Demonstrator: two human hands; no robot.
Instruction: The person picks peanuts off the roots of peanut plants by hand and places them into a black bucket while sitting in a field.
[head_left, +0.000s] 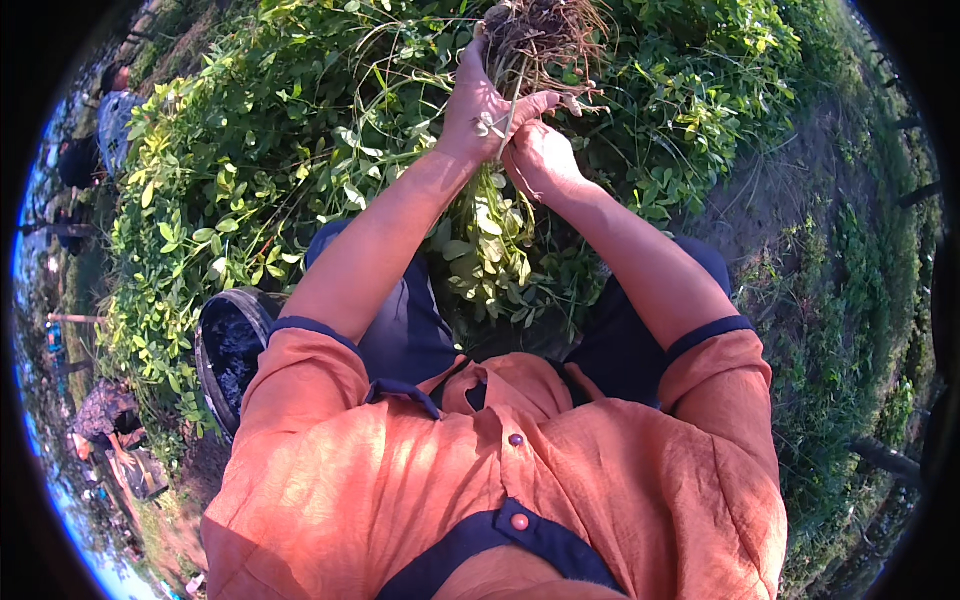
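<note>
My left hand (478, 120) grips an uprooted peanut plant near its root end, with the thumb and fingers apart around the stems. Brown, soil-covered roots (547, 34) fan out above the hand, with pale pods (574, 103) among them. Close against the left thumb, my right hand (546, 159) has curled fingers; whether they hold a stem or pod is hidden. A small pale pod cluster (486, 124) lies over the left palm. The plant's leafy green tops (491, 240) hang down between my forearms.
Dense leafy plants (262, 150) spread ahead and to the left. A black bucket (232, 352) stands beside my left knee, its contents unclear. Soil and low weeds (817, 277) lie to the right. At far left, another person (109, 420) bends near the ground.
</note>
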